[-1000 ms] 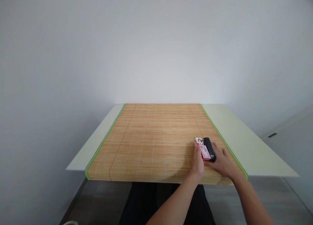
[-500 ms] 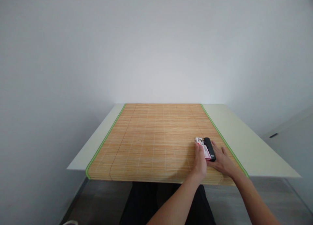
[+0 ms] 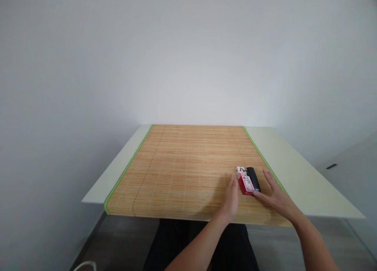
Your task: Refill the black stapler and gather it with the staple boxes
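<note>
A small red-and-white box (image 3: 246, 184) lies on the bamboo mat, with a white box with dark print (image 3: 240, 170) right behind it. Along their right side rests a black oblong object (image 3: 253, 178), possibly a stapler. My left hand (image 3: 230, 196) is open just left of the boxes, fingers stretched forward and holding nothing. On the other side, my right hand (image 3: 277, 198) is open with fingers spread. Its thumb tip is at the near right corner of the red-and-white box; whether it touches I cannot tell.
The bamboo mat (image 3: 182, 169) with green edging covers the middle of a white table (image 3: 297, 173). A white wall (image 3: 188, 59) stands behind the table's far edge. At the lower left, part of a white curved object (image 3: 86, 264) shows near the floor.
Both hands have moved away from the items, the left one leftward and the right one rightward. More of the red-and-white box now shows. The items look nearly unmoved.
</note>
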`<state>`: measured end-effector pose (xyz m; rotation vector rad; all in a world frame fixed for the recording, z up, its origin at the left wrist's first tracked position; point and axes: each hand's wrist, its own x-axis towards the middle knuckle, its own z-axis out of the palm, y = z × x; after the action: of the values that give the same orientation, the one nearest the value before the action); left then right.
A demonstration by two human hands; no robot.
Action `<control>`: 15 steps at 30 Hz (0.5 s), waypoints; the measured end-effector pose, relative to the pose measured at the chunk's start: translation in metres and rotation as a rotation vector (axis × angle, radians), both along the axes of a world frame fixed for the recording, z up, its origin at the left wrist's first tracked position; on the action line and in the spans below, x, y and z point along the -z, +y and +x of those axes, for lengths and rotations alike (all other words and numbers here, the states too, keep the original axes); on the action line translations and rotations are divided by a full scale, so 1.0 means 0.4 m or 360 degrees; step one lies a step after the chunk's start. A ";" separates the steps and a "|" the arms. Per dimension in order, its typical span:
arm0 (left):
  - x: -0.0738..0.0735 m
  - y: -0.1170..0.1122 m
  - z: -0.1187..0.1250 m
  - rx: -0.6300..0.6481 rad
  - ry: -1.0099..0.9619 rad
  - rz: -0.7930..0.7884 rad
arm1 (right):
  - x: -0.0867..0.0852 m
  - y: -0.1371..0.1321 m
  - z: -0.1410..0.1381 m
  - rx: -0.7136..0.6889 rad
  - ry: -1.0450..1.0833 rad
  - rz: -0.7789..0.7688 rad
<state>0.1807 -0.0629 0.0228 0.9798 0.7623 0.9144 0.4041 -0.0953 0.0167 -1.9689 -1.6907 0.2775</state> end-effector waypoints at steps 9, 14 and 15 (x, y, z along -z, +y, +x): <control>0.019 0.127 -0.436 -0.0222 0.1999 0.1278 | -0.052 0.050 -0.468 -0.0568 0.0126 0.0072; 0.054 0.148 -0.503 -0.0098 0.2267 0.1441 | 0.048 0.120 -0.541 -0.0486 -0.0219 -0.0034; 0.056 0.146 -0.504 -0.0102 0.2272 0.1453 | 0.059 0.124 -0.544 -0.0465 -0.0255 -0.0021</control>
<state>-0.0207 -0.0046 0.0006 2.5134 1.5872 0.4618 0.1867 -0.0459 -0.0071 -1.7902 -2.0871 0.2405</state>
